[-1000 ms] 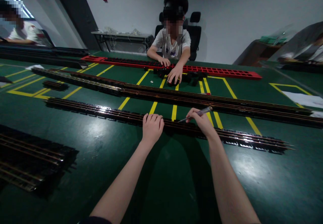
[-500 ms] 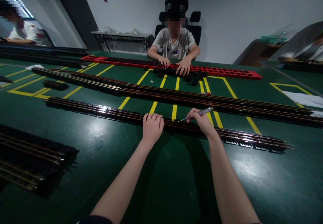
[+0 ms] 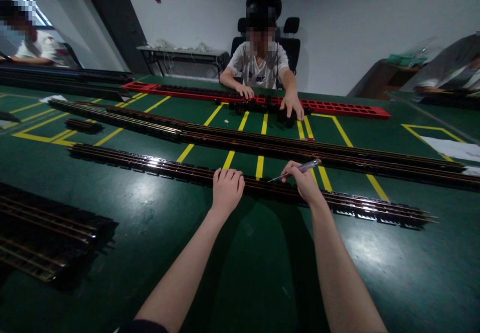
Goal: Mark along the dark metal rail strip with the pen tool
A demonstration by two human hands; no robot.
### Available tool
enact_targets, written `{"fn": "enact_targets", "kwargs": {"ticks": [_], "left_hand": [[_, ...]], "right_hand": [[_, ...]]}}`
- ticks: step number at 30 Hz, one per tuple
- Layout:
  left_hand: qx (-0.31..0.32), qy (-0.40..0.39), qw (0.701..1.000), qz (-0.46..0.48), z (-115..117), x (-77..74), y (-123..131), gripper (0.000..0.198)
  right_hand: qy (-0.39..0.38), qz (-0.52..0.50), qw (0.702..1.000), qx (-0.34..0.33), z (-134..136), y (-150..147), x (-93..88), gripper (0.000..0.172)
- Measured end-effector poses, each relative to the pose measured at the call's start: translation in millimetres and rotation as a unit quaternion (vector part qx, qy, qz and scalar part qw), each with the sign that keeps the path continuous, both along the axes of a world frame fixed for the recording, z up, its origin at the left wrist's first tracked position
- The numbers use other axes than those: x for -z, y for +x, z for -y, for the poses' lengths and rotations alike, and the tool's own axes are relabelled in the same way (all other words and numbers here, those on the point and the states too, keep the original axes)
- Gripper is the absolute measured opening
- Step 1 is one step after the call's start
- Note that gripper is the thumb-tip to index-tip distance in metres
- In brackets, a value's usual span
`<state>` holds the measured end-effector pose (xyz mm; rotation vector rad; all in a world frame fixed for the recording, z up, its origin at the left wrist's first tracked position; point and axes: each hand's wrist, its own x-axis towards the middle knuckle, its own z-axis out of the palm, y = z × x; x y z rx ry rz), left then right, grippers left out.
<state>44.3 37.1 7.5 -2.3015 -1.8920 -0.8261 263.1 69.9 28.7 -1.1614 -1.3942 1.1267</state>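
Note:
A long black strip [image 3: 180, 170] with thin metal rails, much like model railway track, lies crosswise on the green table before me. My left hand [image 3: 228, 190] grips it near its middle, fingers curled over the far side. In my right hand [image 3: 303, 183] is a slim screwdriver [image 3: 310, 164] with a see-through handle, held like a pen. It slants down to the left, and its thin tip is at the strip, a little right of my left hand. Whether the tip touches the strip cannot be made out.
Longer railed strips [image 3: 240, 139] lie just beyond, with a short piece [image 3: 83, 126] at left. More strips [image 3: 48, 228] lie near left. Across the table, a person [image 3: 262, 68] handles small black parts [image 3: 240, 107] by a red slotted frame [image 3: 345, 108]. Papers [image 3: 452, 147] lie at right.
My right hand and the screwdriver have shifted slightly to the right. My left hand stays on the strip. Opposite, the co-worker's one hand has moved toward my right over the black parts.

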Motion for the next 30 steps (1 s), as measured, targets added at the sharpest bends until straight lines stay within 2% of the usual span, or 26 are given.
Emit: {"fn": "enact_targets", "kwargs": {"ticks": [6, 16, 26, 30], "left_hand": [[0.001, -0.001, 1.000, 0.001, 0, -0.5, 0, 0.036], [-0.003, -0.003, 1.000, 0.017, -1, -0.6, 1, 0.037], [-0.072, 0.012, 0.995, 0.061, -5, 3.0, -6, 0.035], [-0.095, 0.043, 0.993, 0.056, -4, 4.1, -8, 0.033]], "right_hand": [[-0.007, -0.024, 1.000, 0.014, 0, 1, -0.9, 0.020], [0.024, 0.022, 0.999, 0.035, 2, -8, -5.3, 0.020], [0.030, 0.050, 0.997, 0.060, 7, -33, -11.7, 0.022], [0.033, 0.045, 0.997, 0.054, 7, -41, -12.2, 0.021]]}}
